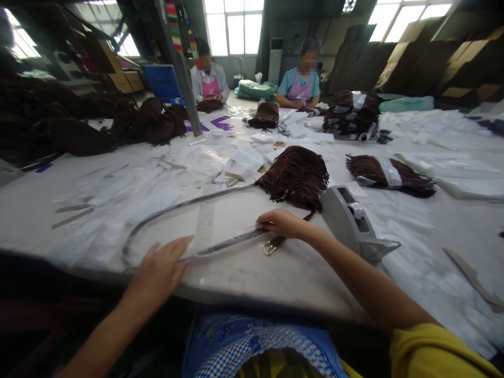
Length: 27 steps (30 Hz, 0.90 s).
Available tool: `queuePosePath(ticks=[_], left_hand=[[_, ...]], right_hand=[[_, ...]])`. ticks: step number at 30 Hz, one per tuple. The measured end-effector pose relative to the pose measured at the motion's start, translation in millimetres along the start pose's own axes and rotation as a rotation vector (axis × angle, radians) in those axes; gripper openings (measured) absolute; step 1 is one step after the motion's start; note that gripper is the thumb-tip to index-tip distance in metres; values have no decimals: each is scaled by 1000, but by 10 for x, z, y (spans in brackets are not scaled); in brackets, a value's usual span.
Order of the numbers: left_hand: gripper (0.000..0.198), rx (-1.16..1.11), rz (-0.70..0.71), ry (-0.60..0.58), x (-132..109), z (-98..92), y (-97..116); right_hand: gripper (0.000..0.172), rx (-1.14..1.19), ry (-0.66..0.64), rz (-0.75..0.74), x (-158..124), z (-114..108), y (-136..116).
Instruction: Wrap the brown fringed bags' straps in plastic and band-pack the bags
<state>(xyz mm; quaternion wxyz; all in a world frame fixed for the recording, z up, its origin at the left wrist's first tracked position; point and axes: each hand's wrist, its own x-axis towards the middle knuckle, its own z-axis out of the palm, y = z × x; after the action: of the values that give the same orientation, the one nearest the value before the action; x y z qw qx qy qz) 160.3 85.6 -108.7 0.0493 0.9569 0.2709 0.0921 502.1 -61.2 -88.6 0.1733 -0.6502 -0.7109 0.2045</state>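
A dark brown fringed bag [293, 176] lies on the table in front of me. Its long strap [147, 220], wrapped in clear plastic, loops out to the left and back. My right hand [281, 223] is closed around the strap near the bag, beside a metal buckle [270, 248] on a short brown strap end. My left hand [161, 265] rests at the table's near edge by the strap's lower run, fingers stretched out; whether it touches the strap is hard to see. A grey tape dispenser [348, 223] stands right of the bag.
A bundled fringed bag [389, 173] lies at the right, with a wrapped stack [350, 115] behind. Brown bags [134, 121] pile up at the left near a metal post [181, 68]. Plastic and paper scraps litter the table [232, 278]. Two people in pink aprons sit opposite.
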Motion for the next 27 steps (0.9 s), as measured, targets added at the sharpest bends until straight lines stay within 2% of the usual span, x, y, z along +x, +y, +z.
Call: queuePosePath(ticks=[3, 6, 10, 13, 17, 19, 22, 25, 27], left_hand=[[46, -91, 168, 54, 81, 162, 475], [39, -149, 145, 92, 165, 340, 639], [38, -244, -3, 66, 229, 399, 479], [33, -299, -118, -54, 289, 289, 321], [31, -285, -190, -253, 391, 80, 253], [30, -242, -212, -317, 431, 2, 270], [29, -153, -241, -367, 470, -65, 302], [30, -76, -243, -398, 499, -98, 318], [30, -13, -231, -408, 523, -123, 327]], right_hand=[[28, 206, -78, 81, 33, -69, -64], [36, 327, -96, 162, 42, -100, -48], [52, 316, -102, 118, -63, -114, 56], [67, 232, -76, 86, -192, -113, 147], [51, 138, -14, 125, -348, -105, 185], [49, 133, -3, 124, -427, -94, 156], [50, 58, 46, 108, -556, -51, 119], [35, -23, 84, 112, -661, 11, 157], [34, -3, 119, 119, -693, 40, 219]])
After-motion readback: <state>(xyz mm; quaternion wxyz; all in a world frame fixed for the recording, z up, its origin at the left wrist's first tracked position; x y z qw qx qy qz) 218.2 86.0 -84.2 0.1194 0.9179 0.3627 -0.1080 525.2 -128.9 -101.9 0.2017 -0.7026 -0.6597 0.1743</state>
